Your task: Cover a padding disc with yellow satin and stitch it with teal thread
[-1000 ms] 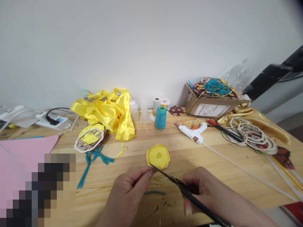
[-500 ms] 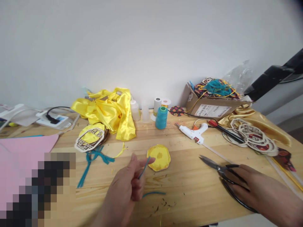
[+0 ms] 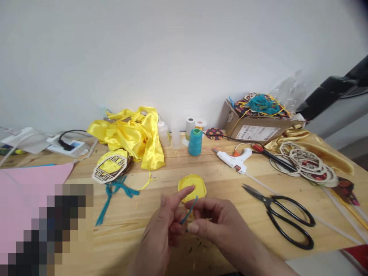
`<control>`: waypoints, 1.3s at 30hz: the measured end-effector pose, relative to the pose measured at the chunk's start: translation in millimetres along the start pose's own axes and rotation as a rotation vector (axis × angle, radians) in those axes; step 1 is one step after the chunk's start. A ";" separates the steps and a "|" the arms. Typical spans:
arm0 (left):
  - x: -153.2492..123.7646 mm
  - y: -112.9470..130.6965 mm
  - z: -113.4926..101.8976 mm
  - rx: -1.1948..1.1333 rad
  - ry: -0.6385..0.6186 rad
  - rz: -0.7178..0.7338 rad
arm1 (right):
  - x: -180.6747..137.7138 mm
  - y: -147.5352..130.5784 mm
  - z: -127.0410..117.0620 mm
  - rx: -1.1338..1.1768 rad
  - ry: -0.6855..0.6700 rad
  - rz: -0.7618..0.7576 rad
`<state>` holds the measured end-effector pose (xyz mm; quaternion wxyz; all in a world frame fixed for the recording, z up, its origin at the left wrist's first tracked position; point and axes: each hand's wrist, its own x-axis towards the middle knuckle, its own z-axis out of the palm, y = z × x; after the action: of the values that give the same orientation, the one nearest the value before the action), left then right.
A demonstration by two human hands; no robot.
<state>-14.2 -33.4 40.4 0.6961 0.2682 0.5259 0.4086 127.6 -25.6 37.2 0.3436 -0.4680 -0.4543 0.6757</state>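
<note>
Teal cord (image 3: pixel 189 211), a short thin strand, slants up between both hands above the pale wooden table (image 3: pixel 235 226). Left hand (image 3: pixel 163 230) pinches its lower part with curled fingers, index raised; right hand (image 3: pixel 212 222) closes on it from the other side. Just behind sits a round, glossy yellow satin disc (image 3: pixel 192 187). Black-handled scissors (image 3: pixel 283 218) lie flat to the right, blades shut

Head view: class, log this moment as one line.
left hand: pinches teal cord | right hand: on cord too | scissors: lying on table
</note>
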 end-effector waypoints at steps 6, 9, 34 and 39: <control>0.2 -6.2 -4.6 -0.032 -0.041 -0.038 | 5.7 -5.3 1.7 0.047 0.023 -0.078; 0.6 -11.6 -5.0 -0.037 -0.030 -0.078 | 3.3 -8.2 -1.9 -0.084 0.133 -0.156; 3.8 -4.5 -18.2 -0.083 0.124 0.081 | 54.8 -17.9 -33.0 -1.371 0.067 -0.519; 4.4 -2.7 -20.2 -0.180 0.131 0.062 | 65.2 -6.9 -28.4 -1.478 -0.084 -0.607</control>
<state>-32.2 -32.2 29.8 0.6683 0.1936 0.5230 0.4922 133.4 43.1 18.6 0.0960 -0.4046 -0.9046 0.0938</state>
